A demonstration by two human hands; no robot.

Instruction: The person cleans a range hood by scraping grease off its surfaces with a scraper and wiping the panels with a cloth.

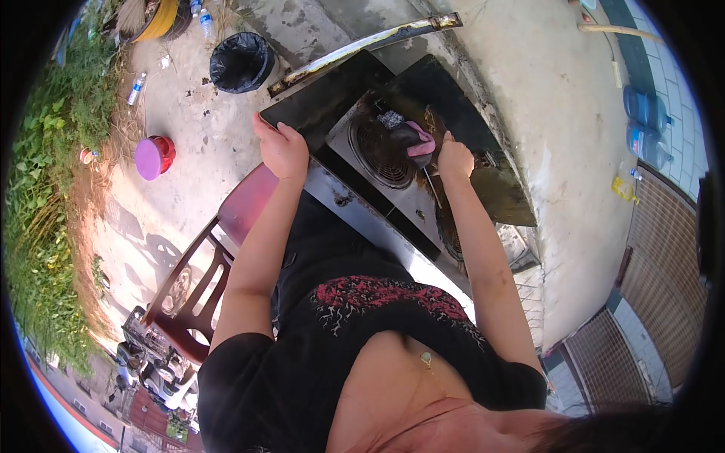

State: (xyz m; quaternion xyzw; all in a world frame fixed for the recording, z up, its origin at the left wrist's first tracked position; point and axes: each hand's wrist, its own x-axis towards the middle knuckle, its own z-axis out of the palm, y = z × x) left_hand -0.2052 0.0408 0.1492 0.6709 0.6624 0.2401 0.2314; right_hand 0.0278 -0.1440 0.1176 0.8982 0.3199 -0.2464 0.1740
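Observation:
A greasy range hood (355, 192) lies in front of me, its round fan grille (375, 155) facing up and its dark panels spread out. My left hand (285, 153) is closed around the near left edge of the hood, thumb on top. On the stained right side, my right hand (455, 158) is curled into a fist; what it holds, if anything, is hidden. Between the hands, close to the right one, lie a pink cloth (421, 140), a steel wool scrubber (391, 118) and a thin metal rod (432, 187).
A black-lined bin (242, 62) and a rusty metal strip (362, 51) sit beyond the hood. A red stool with a purple top (149, 157) is at left, and a brown chair (200, 294) stands close by my left arm. Water jugs (646, 124) line the right wall.

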